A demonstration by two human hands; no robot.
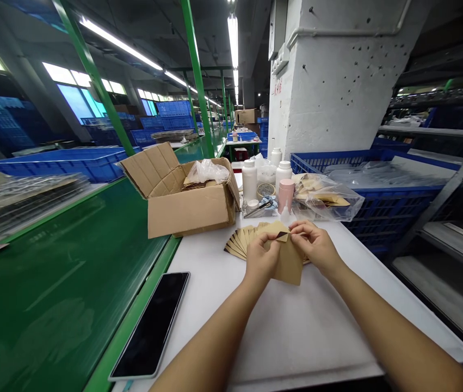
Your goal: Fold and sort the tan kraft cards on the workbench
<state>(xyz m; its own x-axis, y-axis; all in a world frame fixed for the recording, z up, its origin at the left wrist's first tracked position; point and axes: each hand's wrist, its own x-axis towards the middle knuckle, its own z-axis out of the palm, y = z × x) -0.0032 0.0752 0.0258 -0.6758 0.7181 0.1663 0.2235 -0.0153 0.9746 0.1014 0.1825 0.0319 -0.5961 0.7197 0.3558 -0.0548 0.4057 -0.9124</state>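
A tan paper sheet (290, 264) with a dark patch at its upper corner is held up over the white table. My left hand (263, 256) pinches its upper left edge, beside the dark patch. At the upper right edge, my right hand (315, 245) has its fingertips pressed together on the same sheet. Behind the hands lies a fan of similar tan sheets (241, 239) with dark edges. Whether the held piece is a single sheet or a folded one, I cannot tell.
An open cardboard box (190, 212) stands at the back left. White bottles (249, 182), a pink bottle (285, 195) and a clear plastic bag (329, 198) are behind the sheets. A phone (153, 324) lies by the green conveyor (68, 283). Blue crates (398, 201) stand right.
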